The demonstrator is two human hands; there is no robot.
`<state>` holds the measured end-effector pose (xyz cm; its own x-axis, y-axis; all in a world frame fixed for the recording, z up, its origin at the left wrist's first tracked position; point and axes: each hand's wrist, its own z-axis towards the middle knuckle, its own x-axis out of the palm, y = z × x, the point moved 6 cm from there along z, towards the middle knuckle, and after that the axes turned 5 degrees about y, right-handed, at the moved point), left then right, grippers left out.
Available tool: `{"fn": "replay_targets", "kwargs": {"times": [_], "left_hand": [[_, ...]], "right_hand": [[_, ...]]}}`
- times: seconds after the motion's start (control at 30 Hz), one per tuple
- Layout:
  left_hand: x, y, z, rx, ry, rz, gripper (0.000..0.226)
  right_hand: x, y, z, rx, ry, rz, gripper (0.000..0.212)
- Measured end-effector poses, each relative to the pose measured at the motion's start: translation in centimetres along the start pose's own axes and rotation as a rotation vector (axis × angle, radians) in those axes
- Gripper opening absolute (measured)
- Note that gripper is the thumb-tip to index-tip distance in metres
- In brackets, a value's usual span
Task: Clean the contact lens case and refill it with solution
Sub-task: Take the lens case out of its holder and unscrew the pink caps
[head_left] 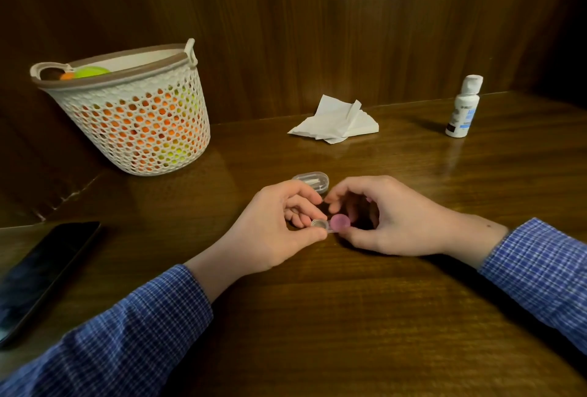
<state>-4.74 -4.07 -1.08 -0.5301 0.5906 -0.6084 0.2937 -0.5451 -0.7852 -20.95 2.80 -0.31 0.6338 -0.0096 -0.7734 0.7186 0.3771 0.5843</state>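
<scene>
A small clear contact lens case sits low over the wooden table between both hands. My left hand pinches its left end, where an uncapped clear well shows. My right hand curls its fingers round the pink cap on the right well. Just behind the hands lies a clear oval box. The white solution bottle stands capped at the far right. A crumpled white tissue lies at the back middle.
A white perforated basket with orange and green items inside stands at the back left. A dark phone lies near the table's left edge. Dark wood panels close off the back.
</scene>
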Motion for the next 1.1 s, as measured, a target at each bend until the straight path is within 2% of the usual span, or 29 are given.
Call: {"fn": "replay_targets", "kwargs": {"times": [0.1,0.27,0.47,1.1], "left_hand": [[0.01,0.00,0.06,0.004,0.003,0.001,0.041],[0.04,0.00,0.09,0.007,0.002,-0.003,0.042],[0.07,0.04,0.08,0.008,-0.005,0.000,0.041],[0.15,0.05,0.04,0.008,-0.009,-0.010,0.044]], "right_hand": [[-0.03,-0.24,0.17,0.046,-0.038,-0.046,0.045],[-0.02,-0.32,-0.02,0.034,0.005,0.059,0.038],[0.06,-0.01,0.15,0.032,-0.010,-0.055,0.046],[-0.04,-0.11,-0.33,0.030,0.028,0.067,0.034]]}}
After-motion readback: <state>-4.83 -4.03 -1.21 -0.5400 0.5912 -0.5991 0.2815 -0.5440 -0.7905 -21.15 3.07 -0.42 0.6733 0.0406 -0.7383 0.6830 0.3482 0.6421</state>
